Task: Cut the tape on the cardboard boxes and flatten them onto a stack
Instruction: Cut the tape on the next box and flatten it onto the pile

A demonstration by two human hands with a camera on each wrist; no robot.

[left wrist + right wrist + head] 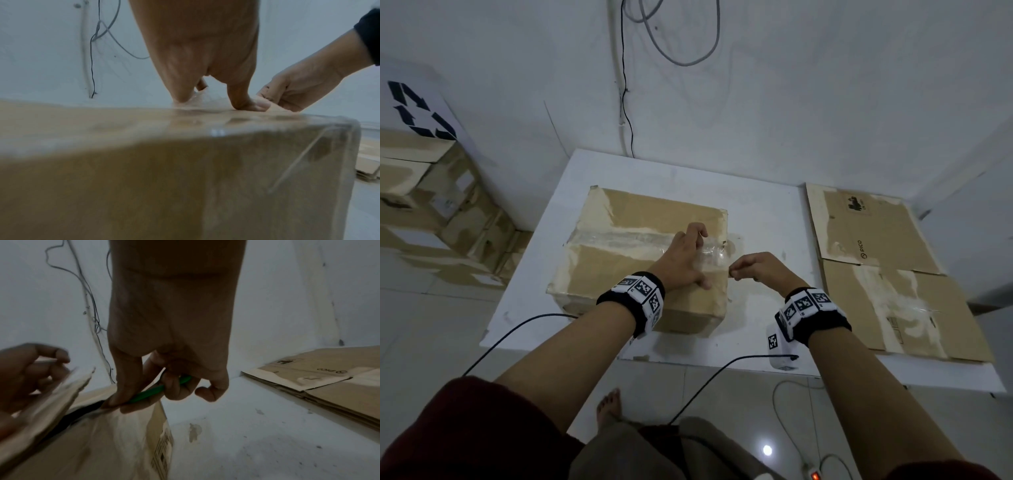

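A brown cardboard box [619,274] stands on the white table [767,212], with a strip of clear tape [626,238] running across its top. My left hand [685,258] presses on the right end of the top with its fingers spread. My right hand [738,274] is at the box's right edge, gripping a green-handled cutter [152,391] whose tip meets the seam. In the right wrist view a dark gap shows at that seam and the flap edge by my left hand [26,369] is raised and blurred. The blade itself is hidden.
A stack of flattened boxes [887,274] lies on the right side of the table. More cardboard boxes [431,205] are piled on the floor at left. Cables [625,85] hang down the wall behind. A bare foot [609,404] and cords are on the floor.
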